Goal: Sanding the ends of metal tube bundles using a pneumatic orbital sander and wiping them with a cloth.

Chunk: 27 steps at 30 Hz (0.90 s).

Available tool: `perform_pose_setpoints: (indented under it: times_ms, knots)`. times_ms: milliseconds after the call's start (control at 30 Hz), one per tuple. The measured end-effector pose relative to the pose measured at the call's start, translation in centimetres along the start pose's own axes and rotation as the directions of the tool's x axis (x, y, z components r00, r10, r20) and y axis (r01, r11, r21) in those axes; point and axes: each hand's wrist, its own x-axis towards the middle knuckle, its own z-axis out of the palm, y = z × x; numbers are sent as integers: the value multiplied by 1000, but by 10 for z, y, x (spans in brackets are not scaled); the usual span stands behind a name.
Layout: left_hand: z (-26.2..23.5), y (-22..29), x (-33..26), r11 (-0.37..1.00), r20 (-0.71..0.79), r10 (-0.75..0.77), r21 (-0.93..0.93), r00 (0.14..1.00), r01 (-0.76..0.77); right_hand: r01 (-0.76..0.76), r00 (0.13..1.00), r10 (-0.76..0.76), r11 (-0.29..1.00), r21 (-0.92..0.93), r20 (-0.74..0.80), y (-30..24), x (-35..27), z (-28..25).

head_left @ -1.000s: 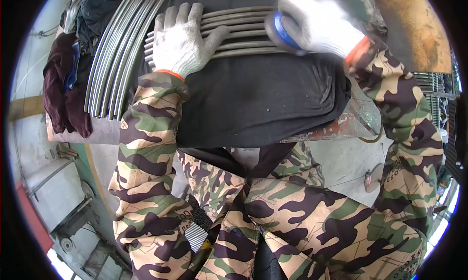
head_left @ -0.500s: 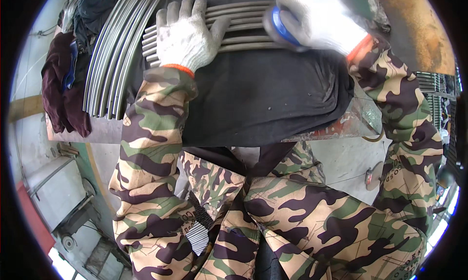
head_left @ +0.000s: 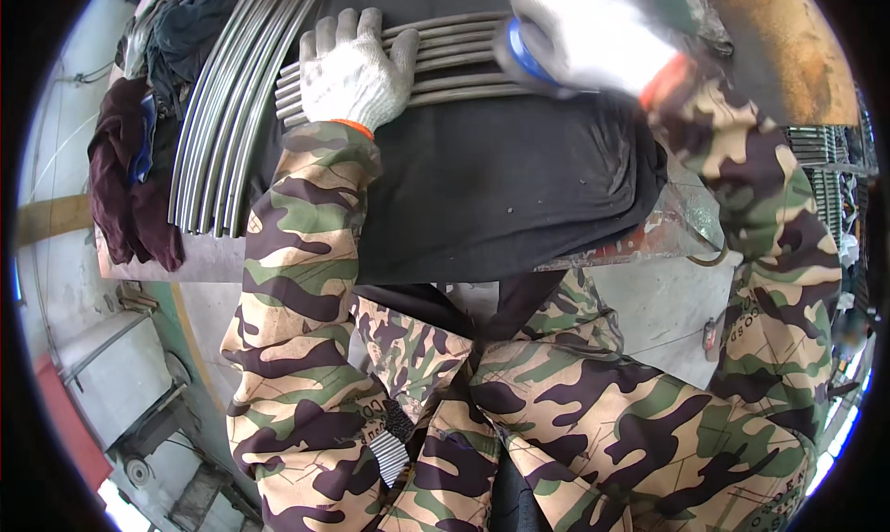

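Pressing left hand (head_left: 350,69) flat on curved rods (head_left: 445,55) — cloth edge near.

White knit gloves with orange cuffs on left hand (head_left: 352,69) and right hand (head_left: 593,36). Blue round pad (head_left: 521,55) gripped in the right. Camouflage sleeves (head_left: 287,282) in green, tan, brown. Grey metal rods (head_left: 454,55) on a black cloth (head_left: 501,198). Dark maroon rags (head_left: 130,180) beside more grey rods (head_left: 222,115).

Curved grey metal rods (head_left: 454,55), approx. a dozen, lie flat side by side on black mat, far centre, running left–right. Round blue-rimmed tool (head_left: 521,55) at their right end.
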Motion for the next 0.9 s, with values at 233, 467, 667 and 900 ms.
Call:
perform_pose_setpoints:
  times_ms: [233, 467, 667, 900]
  knots:
    - [1, -3, 2, 998, 8, 66, 18, 998, -66, -54, 998, 50, 994, -94, -48, 15, 8, 12]
    - [-17, 3, -5, 995, -5, 103, -9, 995, -103, -4, 1000, 3, 1000, -29, -20, 3, 2, 1]
    - [-17, 10, -25, 986, -114, 164, -23, 980, -168, 29, 997, -25, 998, -57, 79, -7, -21, 16]
    - [-8, -1, -32, 989, -19, 146, -5, 989, -146, -108, 988, 113, 993, -50, 109, -1, 10, 27]
